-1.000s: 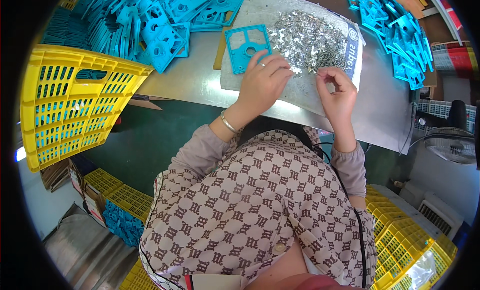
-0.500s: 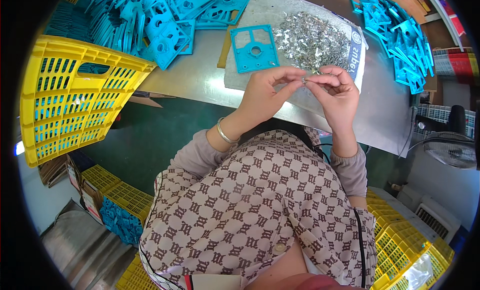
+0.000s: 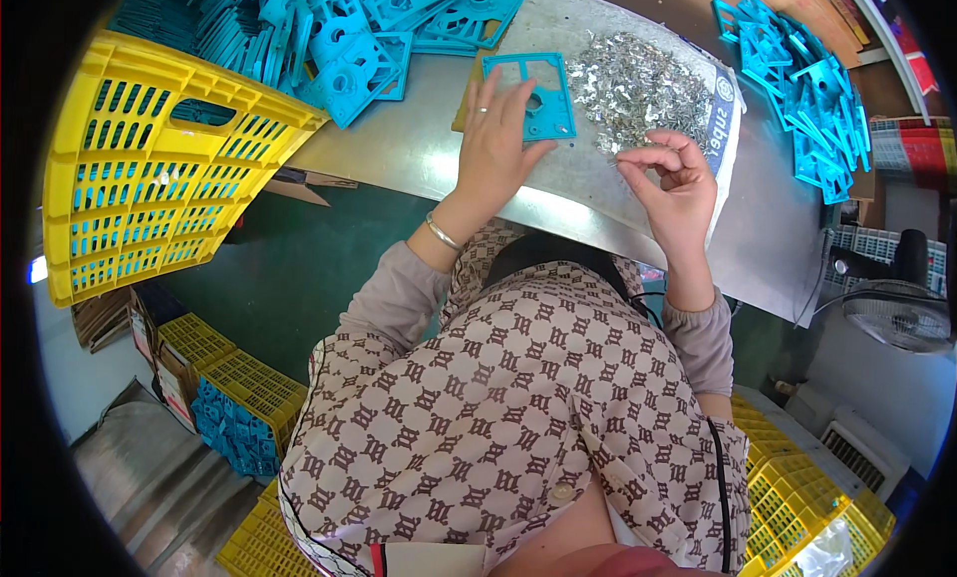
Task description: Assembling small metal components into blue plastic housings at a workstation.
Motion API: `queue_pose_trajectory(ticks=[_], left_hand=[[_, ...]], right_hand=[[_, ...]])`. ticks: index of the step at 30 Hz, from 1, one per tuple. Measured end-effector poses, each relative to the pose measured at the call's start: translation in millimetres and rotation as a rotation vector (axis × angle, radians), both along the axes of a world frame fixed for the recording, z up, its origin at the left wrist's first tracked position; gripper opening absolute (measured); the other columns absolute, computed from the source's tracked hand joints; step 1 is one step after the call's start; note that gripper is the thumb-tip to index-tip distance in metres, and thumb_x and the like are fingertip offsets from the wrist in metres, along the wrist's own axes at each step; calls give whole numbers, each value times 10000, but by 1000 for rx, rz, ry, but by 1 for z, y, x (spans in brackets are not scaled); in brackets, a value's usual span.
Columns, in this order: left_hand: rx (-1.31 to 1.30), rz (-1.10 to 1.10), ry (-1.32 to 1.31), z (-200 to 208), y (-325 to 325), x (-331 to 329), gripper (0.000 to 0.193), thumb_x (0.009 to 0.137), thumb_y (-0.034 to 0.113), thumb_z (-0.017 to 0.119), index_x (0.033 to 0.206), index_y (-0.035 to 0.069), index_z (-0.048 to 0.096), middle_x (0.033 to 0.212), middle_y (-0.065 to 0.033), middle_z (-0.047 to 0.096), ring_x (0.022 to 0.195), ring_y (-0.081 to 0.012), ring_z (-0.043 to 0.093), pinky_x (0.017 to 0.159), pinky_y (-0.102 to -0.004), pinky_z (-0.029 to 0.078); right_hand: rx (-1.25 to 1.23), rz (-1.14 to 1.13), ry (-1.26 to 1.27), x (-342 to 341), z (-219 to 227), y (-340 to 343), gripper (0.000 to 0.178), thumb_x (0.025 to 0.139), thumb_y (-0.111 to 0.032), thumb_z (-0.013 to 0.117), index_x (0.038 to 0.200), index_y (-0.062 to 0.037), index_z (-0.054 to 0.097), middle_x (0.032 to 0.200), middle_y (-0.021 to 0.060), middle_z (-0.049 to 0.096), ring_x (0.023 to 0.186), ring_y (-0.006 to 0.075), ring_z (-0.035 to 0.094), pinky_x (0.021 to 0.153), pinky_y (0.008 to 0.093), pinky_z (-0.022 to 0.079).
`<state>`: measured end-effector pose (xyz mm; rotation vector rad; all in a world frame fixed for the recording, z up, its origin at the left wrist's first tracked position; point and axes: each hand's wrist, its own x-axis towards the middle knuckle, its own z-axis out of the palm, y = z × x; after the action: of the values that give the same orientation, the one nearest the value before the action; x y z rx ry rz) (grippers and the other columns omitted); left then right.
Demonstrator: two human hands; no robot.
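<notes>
A flat turquoise plastic plate (image 3: 558, 99) with a round hole and cut-outs lies on a whitish sack (image 3: 578, 178) on the table. My left hand (image 3: 493, 139) reaches over the plate's left side with fingers stretched and apart; whether it touches the plate I cannot tell. Right of the plate spreads a heap of small shiny metal pieces (image 3: 648, 89). At the heap's near edge my right hand (image 3: 676, 183) is closed, thumb and forefinger pinched together. Whatever sits between those fingertips is too small to make out.
Many turquoise plates (image 3: 344, 69) are piled at the far left, beside a tilted yellow crate (image 3: 179, 178). Another stack of turquoise parts (image 3: 797, 99) stands at the far right. A small fan (image 3: 897, 313) is at the right, beyond the metal table's edge (image 3: 778, 303).
My hands were together at the fingertips and are now apart. The left has moved left and away onto the plate, its fingers opening out; the right stays near the heap, pinched.
</notes>
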<state>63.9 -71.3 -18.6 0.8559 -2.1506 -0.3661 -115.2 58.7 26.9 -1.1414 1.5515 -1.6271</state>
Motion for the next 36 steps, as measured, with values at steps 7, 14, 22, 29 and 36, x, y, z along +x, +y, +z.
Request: queue_pose_trajectory(ticks=[7,14,22,29,36], left_hand=[[81,-212,103,31,19,-2,748,665,144,864,1328,40,535,1231,-138,626,1203,-356,538,1023,-480,409],[-111,-249,135,57,27,-1,747,655,225,815,1327,33,552,1065,-70,664,1042,-269,598,839,-402,463],[-60,-245,98,52,23,4,818,651,228,878,1356,28,515,1182,-85,691,1073,-294,613,923,-411,463],[97,-137,109,5,0,6,808,680,213,877,1358,25,479,1228,-137,599,1181,-348,526,1010,-469,399],[39,-15,29,-10,3,-2,718,729,232,846,1338,64,505,1256,-122,567,1277,-364,456,1120,-605,241]], right_hand=[[-147,-85,581,17,8,-9,324,752,28,800,1028,-13,635,923,65,748,816,191,675,780,309,518],[-336,-1,749,22,24,-11,304,686,42,819,943,-11,664,907,89,730,799,254,673,714,362,529],[-479,105,1171,8,27,-4,211,776,20,723,978,13,665,921,127,706,777,292,655,720,396,536],[155,-361,1345,-47,-9,1,173,825,-2,656,994,-10,693,943,132,678,886,341,644,801,420,521],[289,-317,1323,-62,-28,7,28,834,-29,666,835,-3,674,872,123,636,840,316,631,760,425,512]])
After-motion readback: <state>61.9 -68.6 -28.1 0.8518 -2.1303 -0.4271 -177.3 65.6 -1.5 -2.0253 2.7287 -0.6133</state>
